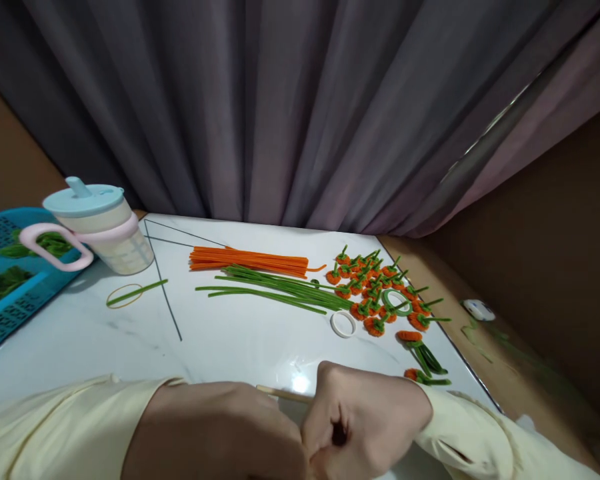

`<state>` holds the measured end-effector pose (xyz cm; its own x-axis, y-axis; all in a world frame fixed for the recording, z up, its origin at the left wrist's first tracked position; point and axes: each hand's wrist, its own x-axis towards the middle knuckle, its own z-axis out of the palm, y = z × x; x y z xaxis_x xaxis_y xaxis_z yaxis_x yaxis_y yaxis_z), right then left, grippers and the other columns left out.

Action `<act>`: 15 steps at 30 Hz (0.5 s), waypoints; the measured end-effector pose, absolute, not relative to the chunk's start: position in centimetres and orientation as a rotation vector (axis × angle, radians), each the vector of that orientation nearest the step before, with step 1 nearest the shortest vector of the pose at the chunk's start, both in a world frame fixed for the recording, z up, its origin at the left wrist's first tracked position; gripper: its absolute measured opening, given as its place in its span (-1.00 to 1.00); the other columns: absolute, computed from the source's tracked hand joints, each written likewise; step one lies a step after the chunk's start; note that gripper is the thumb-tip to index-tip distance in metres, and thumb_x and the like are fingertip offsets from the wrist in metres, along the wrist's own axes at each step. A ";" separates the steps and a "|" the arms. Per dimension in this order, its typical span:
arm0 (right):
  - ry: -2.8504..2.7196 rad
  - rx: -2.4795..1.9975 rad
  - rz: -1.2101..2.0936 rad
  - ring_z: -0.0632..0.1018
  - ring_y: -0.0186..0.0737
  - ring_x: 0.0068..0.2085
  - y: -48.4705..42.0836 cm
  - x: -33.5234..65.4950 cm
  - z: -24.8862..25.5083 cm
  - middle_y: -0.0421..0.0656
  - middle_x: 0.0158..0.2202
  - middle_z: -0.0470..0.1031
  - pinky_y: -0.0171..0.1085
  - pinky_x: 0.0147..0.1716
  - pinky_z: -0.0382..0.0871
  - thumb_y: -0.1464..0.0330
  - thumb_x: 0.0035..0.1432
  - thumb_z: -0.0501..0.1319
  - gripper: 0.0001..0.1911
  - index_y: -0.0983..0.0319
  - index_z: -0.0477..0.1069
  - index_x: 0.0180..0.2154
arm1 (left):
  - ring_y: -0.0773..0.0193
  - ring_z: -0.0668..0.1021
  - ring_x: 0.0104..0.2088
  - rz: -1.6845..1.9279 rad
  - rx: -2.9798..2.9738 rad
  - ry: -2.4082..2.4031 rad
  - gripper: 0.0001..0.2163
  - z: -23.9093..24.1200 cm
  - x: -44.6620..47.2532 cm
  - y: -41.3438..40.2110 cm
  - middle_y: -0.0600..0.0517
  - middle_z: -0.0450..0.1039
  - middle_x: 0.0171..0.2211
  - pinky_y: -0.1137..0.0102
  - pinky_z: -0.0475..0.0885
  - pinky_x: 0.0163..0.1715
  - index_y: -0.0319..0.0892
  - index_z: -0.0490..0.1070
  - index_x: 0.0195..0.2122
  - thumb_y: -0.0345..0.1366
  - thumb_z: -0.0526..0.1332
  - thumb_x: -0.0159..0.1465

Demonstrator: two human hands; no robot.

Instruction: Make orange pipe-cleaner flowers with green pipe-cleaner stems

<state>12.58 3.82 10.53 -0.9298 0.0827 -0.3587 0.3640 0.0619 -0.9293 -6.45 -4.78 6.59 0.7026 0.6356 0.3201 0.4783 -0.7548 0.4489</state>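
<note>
My left hand (pixel 230 427) and my right hand (pixel 363 420) meet knuckle to knuckle at the table's near edge. Curled into a fist, the right hand hides whatever lies inside it. Only the back of the left hand shows; it looks closed too, with its fingertips out of sight. A thin pale stick (pixel 283 393) shows just beyond the hands, its right end reaching the right hand; whether it is gripped I cannot tell. Ahead lie green pipe cleaners (pixel 280 291) and a bundle of orange pipe cleaners (pixel 250 261).
Several small orange pipe-cleaner pumpkins with green stems (pixel 375 325) crowd the right side, around a green tape roll (pixel 397 302). A white ring (pixel 343 325) is nearby. At left stand a lidded cup (pixel 125 247) and a blue basket (pixel 45 293). A white object (pixel 479 309) lies beyond the tabletop.
</note>
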 end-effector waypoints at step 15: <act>3.209 -0.148 0.383 0.25 -0.26 -0.64 1.4 13.2 10.0 -0.12 -0.68 0.34 -0.25 -0.72 -0.03 0.46 0.11 0.08 -0.82 0.29 0.45 -0.43 | 0.39 0.45 -0.46 0.661 1.480 0.832 -0.93 8.4 -6.9 0.4 0.04 0.46 -0.46 0.55 0.35 -0.43 -0.27 0.48 -0.51 -0.48 0.35 -0.02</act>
<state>13.18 1.39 10.02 -0.9914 -0.1019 0.0815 -0.0798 0.9678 0.2389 -6.86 0.44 8.44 0.5752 0.8147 -0.0741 0.1113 0.0119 0.9937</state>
